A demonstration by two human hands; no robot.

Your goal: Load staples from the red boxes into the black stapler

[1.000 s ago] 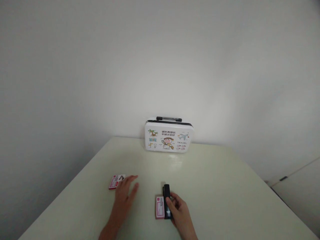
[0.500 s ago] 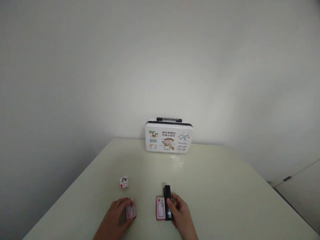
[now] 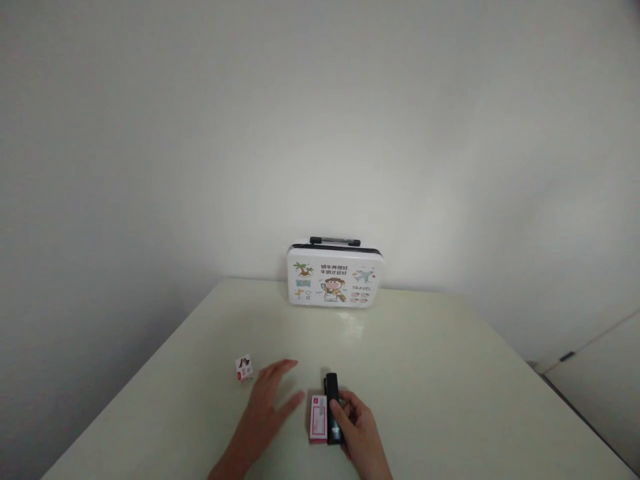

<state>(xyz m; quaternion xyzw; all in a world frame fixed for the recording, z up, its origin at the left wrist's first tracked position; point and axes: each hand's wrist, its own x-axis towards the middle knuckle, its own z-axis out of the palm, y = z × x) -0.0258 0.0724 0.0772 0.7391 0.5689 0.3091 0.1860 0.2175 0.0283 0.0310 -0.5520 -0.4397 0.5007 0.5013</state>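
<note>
Right now the right hand (image 3: 361, 437) is closed around the slim black stapler (image 3: 333, 415), lying against a flat pink-and-white box (image 3: 318, 418). Nearby, the left hand (image 3: 267, 403) rests spread and empty on the pale table (image 3: 425, 373), a small white cube-shaped box (image 3: 243, 367) just beyond it, untouched.

Soft, even light; dim corners, edges bowed.

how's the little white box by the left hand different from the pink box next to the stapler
The little white box is cube-like and mostly white with a red base; the pink box is flat, longer and pink-edged. The white box stands alone on the table, beyond the left hand; the pink box lies against the black stapler under the right hand. Both are small printed cartons.
</note>
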